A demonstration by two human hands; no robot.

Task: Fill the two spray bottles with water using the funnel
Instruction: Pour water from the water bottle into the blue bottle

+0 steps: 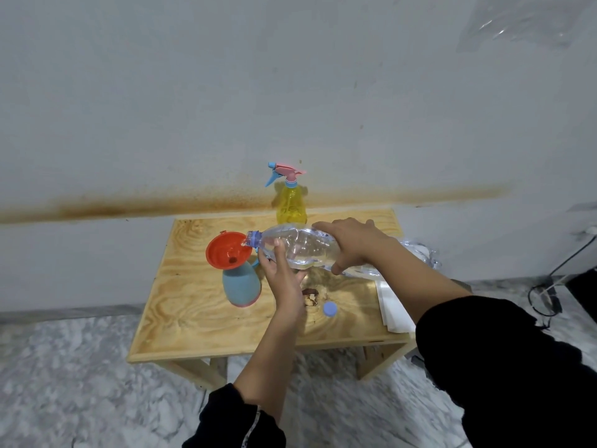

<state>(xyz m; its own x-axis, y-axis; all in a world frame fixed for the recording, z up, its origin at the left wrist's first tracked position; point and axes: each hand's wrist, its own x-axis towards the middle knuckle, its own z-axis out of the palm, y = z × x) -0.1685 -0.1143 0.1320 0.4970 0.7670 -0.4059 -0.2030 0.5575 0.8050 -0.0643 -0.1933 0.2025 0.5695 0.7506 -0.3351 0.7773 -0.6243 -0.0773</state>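
Two grips on one water bottle (303, 245). Your right grip (350, 245) clasps over the rear of the body to tip it. Your left grip (282, 273) cups the underside near the neck, thumb up the side, likely to steady the aim. The bottle lies near level, mouth over the rim of the orange funnel (227, 250), which sits in the blue spray bottle (241, 286) on the surface (193, 318). Yellow spray bottle (290, 205) stands behind, sprayer on, fill level unclear. Loose blue cap (330, 309) lies nearer you.
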